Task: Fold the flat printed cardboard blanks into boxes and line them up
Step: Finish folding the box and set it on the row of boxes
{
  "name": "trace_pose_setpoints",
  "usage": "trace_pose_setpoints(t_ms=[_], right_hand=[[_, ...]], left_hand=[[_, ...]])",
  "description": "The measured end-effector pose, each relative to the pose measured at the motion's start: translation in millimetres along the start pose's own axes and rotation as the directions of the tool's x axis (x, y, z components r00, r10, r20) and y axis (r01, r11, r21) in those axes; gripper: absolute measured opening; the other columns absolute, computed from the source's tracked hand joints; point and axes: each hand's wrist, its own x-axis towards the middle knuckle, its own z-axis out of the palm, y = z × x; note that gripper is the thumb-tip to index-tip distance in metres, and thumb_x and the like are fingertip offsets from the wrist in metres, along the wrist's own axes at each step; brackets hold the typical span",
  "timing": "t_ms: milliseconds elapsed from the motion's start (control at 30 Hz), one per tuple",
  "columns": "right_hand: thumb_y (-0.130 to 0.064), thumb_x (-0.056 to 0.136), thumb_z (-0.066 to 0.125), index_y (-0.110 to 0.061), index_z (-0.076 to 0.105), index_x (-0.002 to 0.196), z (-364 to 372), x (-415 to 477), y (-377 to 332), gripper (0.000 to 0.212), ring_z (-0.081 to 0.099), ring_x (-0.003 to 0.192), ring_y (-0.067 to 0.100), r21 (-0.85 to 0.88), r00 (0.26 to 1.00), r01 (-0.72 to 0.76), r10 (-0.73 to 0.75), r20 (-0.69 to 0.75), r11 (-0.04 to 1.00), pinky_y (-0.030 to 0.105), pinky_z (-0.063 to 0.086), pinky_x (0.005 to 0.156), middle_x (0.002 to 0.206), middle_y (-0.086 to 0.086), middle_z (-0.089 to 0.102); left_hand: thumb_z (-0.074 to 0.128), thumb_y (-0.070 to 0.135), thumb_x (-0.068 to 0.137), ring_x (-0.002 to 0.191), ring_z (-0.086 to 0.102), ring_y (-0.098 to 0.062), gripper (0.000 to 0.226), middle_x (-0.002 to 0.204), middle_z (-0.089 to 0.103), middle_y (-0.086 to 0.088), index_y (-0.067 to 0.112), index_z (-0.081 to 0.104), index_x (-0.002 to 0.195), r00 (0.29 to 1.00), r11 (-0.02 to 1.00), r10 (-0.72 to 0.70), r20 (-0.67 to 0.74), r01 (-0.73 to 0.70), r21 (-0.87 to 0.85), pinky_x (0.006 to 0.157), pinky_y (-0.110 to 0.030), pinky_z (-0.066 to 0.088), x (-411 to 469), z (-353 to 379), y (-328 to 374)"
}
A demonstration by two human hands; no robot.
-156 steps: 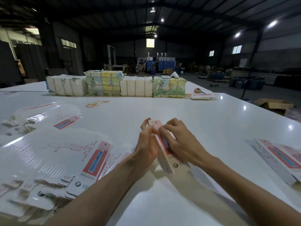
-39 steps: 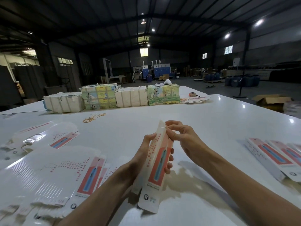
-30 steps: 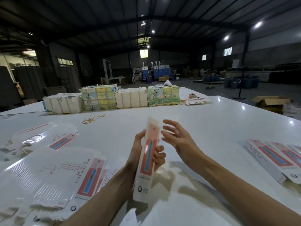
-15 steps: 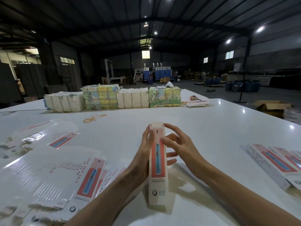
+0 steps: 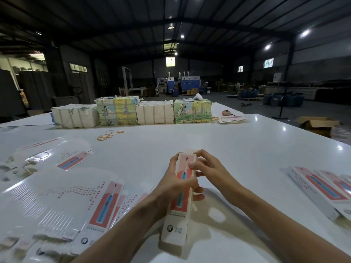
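Note:
A long narrow box [image 5: 179, 209], white with a red panel and a blue toothbrush print, is held above the white table [image 5: 228, 149], its printed face up and its near end low. My left hand [image 5: 171, 184] wraps around its middle from the left. My right hand [image 5: 205, 166] pinches the far end, thumb on the printed face and fingers curled over the top flap. A stack of flat printed blanks [image 5: 62, 207] lies at the near left. Folded boxes [image 5: 322, 190] lie side by side at the right edge.
Wrapped bundles [image 5: 133, 112] stand in a row across the far side of the table. Orange rubber bands [image 5: 109, 134] lie in front of them. More loose blanks [image 5: 49, 158] lie at the far left, and a thin pile of cards [image 5: 230, 119] at the far right.
The box has come down from upright to a low slant towards me. My right hand, open beside it a second ago, has closed on its far end flap.

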Motion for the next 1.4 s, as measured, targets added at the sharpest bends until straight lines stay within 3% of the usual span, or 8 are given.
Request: trace_pose_setpoints(t_ms=[100, 200, 433, 533, 733, 967, 1200, 1400], right_hand=[[-0.050, 0.106, 0.053, -0.035, 0.057, 0.128, 0.4, 3.5, -0.6, 0.027, 0.075, 0.101, 0.012, 0.118, 0.995, -0.042, 0.051, -0.080, 0.992, 0.026, 0.062, 0.081, 0.104, -0.014, 0.076], [-0.038, 0.110, 0.050, -0.036, 0.057, 0.129, -4.5, 7.7, 1.2, 0.021, 0.077, 0.100, 0.015, 0.207, 0.974, -0.072, 0.113, -0.195, 0.976, 0.033, 0.064, 0.084, 0.104, -0.008, 0.077], [-0.013, 0.108, 0.053, -0.018, 0.073, 0.118, -11.7, 2.5, -2.6, 0.022, 0.077, 0.100, 0.026, 0.123, 0.987, 0.004, 0.016, -0.162, 0.992, 0.034, 0.064, 0.080, 0.105, 0.003, 0.078], [-0.007, 0.108, 0.052, -0.013, 0.076, 0.114, -13.5, 3.7, -7.9, 0.025, 0.077, 0.102, 0.030, 0.177, 0.988, -0.011, 0.039, -0.151, 0.984, 0.036, 0.065, 0.077, 0.107, 0.004, 0.079], [-0.035, 0.105, 0.060, -0.013, 0.083, 0.104, -16.1, 3.2, -15.9, 0.032, 0.077, 0.102, 0.033, 0.387, 0.982, -0.138, 0.177, -0.069, 0.912, 0.035, 0.064, 0.076, 0.110, 0.014, 0.078], [-0.018, 0.100, 0.068, -0.014, 0.085, 0.098, -16.1, 4.7, -14.3, 0.017, 0.078, 0.097, 0.030, 0.392, 0.967, -0.177, 0.233, -0.100, 0.903, 0.036, 0.064, 0.068, 0.104, 0.015, 0.079], [-0.014, 0.102, 0.065, -0.011, 0.085, 0.094, -18.8, 6.0, -13.7, 0.022, 0.078, 0.097, 0.030, 0.395, 0.962, -0.195, 0.254, -0.102, 0.898, 0.037, 0.064, 0.069, 0.103, 0.015, 0.079], [-0.011, 0.102, 0.064, -0.011, 0.085, 0.091, -23.9, 5.1, -16.0, 0.024, 0.079, 0.093, 0.030, 0.372, 0.961, -0.222, 0.268, -0.074, 0.901, 0.037, 0.064, 0.068, 0.101, 0.015, 0.079]], left_hand=[[0.082, 0.020, 0.074, 0.087, 0.079, -0.025, 0.092, 0.121, 0.064, -0.008, 0.044, 0.029, 0.146, 0.999, 0.998, -0.034, 0.028, 0.032, 0.058, 0.068, -0.033, 0.064, -2.5, 0.5, 3.5], [0.083, 0.013, 0.082, 0.091, 0.078, -0.026, 0.088, 0.121, 0.064, -0.004, 0.047, 0.030, 0.144, 0.996, 0.997, -0.029, 0.082, 0.023, 0.073, 0.072, -0.035, 0.065, -4.5, 1.7, 3.8], [0.078, 0.008, 0.092, 0.090, 0.078, -0.023, 0.080, 0.120, 0.065, -0.002, 0.041, 0.029, 0.146, 0.989, 0.988, -0.064, 0.130, 0.044, 0.149, 0.075, -0.034, 0.065, -4.5, 2.9, 4.8], [0.082, 0.012, 0.087, 0.087, 0.079, -0.023, 0.086, 0.120, 0.064, -0.002, 0.042, 0.027, 0.146, 0.991, 0.989, -0.055, 0.126, 0.036, 0.145, 0.071, -0.031, 0.064, -4.2, 4.7, 7.1], [0.081, 0.018, 0.076, 0.085, 0.079, -0.025, 0.093, 0.119, 0.063, -0.003, 0.047, 0.025, 0.144, 0.992, 0.989, -0.063, 0.107, 0.048, 0.139, 0.069, -0.032, 0.064, -3.3, 5.6, 5.3], [0.084, 0.012, 0.077, 0.085, 0.078, -0.021, 0.095, 0.117, 0.060, -0.003, 0.070, 0.026, 0.126, 0.994, 0.992, -0.025, 0.111, 0.011, 0.126, 0.067, -0.033, 0.064, -0.9, 2.2, -3.7], [0.084, 0.014, 0.073, 0.095, 0.073, -0.005, 0.106, 0.121, 0.054, 0.002, 0.073, 0.017, 0.131, 0.992, 0.985, 0.025, 0.125, -0.045, 0.165, 0.069, -0.033, 0.064, 1.5, 2.2, -3.5], [0.084, 0.012, 0.073, 0.107, 0.071, -0.021, 0.110, 0.128, 0.052, 0.005, 0.078, 0.021, 0.133, 0.988, 0.983, 0.051, 0.144, -0.076, 0.170, 0.073, -0.040, 0.066, 1.3, 3.8, -3.9]])
